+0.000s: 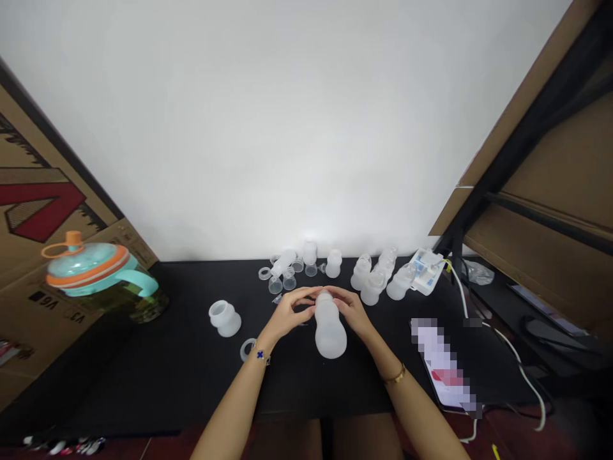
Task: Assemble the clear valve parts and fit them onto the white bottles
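Note:
Over the black table, a frosted white baby bottle (330, 332) lies tilted with its wide base toward me and its neck end pointing away. My left hand (293, 310) and my right hand (353, 311) close their fingers around the neck end from both sides. The fingers partly hide that end. Left of my left hand stands an open-topped white bottle (225, 318). A pale ring (248, 349) lies beside my left wrist. Just beyond my hands are loose clear caps (289, 278), rings (265, 273) and white bottle bodies (334, 263).
Several capped bottles (374, 287) stand at the back right by a white power strip (426, 271). A phone (445, 367) lies at the right, near a white cable (517, 361). At the left is a large teal-and-orange lidded jug (103, 271); a white wall rises behind.

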The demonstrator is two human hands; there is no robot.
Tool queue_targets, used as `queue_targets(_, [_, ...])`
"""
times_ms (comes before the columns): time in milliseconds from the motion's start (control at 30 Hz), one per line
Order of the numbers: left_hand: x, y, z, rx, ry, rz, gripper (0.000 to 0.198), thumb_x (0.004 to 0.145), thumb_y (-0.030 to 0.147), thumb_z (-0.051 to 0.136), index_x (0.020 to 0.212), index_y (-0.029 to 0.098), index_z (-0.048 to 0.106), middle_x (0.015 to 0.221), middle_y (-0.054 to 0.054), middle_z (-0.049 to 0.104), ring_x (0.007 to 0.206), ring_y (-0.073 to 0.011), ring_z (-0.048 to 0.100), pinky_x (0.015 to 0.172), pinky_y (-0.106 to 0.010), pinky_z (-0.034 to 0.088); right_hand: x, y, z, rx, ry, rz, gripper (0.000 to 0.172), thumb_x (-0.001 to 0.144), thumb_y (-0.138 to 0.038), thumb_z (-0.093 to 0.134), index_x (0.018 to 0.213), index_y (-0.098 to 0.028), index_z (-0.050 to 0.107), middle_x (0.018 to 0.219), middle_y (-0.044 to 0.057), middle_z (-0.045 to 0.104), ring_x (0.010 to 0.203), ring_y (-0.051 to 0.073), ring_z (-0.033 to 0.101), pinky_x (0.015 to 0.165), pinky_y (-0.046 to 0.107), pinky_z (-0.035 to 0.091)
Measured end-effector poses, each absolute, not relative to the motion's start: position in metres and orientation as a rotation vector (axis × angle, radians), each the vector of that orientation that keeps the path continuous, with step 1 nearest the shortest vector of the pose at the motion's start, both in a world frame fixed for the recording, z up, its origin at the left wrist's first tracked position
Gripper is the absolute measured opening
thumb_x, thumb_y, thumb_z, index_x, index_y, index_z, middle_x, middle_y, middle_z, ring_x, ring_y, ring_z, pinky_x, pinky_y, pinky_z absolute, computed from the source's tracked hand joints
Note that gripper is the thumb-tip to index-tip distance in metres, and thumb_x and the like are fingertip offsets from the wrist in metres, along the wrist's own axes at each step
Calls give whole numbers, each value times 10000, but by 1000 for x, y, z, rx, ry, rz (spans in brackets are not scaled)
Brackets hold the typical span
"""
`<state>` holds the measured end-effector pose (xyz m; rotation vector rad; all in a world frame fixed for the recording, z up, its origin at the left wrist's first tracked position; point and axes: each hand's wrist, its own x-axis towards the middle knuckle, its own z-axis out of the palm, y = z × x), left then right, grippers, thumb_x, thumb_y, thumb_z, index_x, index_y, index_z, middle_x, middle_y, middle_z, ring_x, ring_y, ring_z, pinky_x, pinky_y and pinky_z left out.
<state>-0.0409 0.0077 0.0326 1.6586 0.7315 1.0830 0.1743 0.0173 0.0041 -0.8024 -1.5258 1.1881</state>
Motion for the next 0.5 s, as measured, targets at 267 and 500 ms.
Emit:
queue_targets(267, [-41,6,34,1621,716,1089,467,886,380,703,1312,191,673,1329,-147,651,1141,-292,649,961,-394,557,173,16,6,-797,-1509,1213,473,853,-542,699,1190,-211,728,1163,103,744,1064,296,688,933,436,544])
queue_targets(500, [-41,5,35,1569,754,1136,429,876,378,705,1252,172,699,1305,-147,665,1101,-279,673,951,-392,559,168,11,9,-778,-1481,1267,479,850,-517,718,1230,-226,710,1160,89,743,1059,283,681,947,436,529])
